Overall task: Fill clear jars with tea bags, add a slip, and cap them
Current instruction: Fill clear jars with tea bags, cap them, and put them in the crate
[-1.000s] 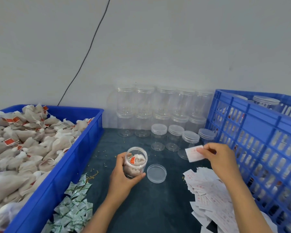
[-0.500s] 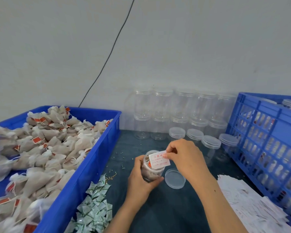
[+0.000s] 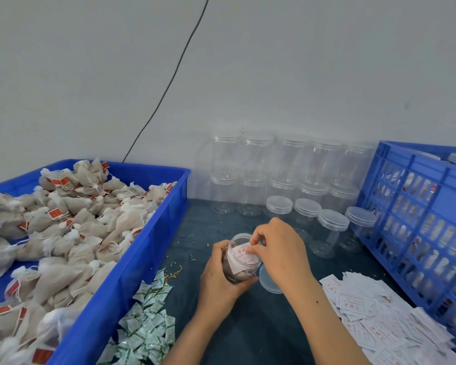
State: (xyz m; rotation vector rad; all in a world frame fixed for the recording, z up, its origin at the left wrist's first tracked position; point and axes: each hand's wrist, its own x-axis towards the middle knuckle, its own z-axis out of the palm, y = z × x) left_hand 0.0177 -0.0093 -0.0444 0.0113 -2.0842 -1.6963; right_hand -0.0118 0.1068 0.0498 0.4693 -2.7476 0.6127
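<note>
Near the counter's middle the left hand [image 3: 221, 280] wraps its grip round the tea-filled jar [image 3: 241, 259] while the right hand [image 3: 279, 248] pinches the slip [image 3: 244, 256], seemingly half inside; the lid [image 3: 270, 281] beside it waits, uncapped.

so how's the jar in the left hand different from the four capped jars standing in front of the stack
The held jar is uncapped, its lid on the table; the four capped jars wear theirs. The held jar contains tea bags and a slip; those four look empty. It is tilted in the left hand; they stand upright. All are clear plastic.
</note>
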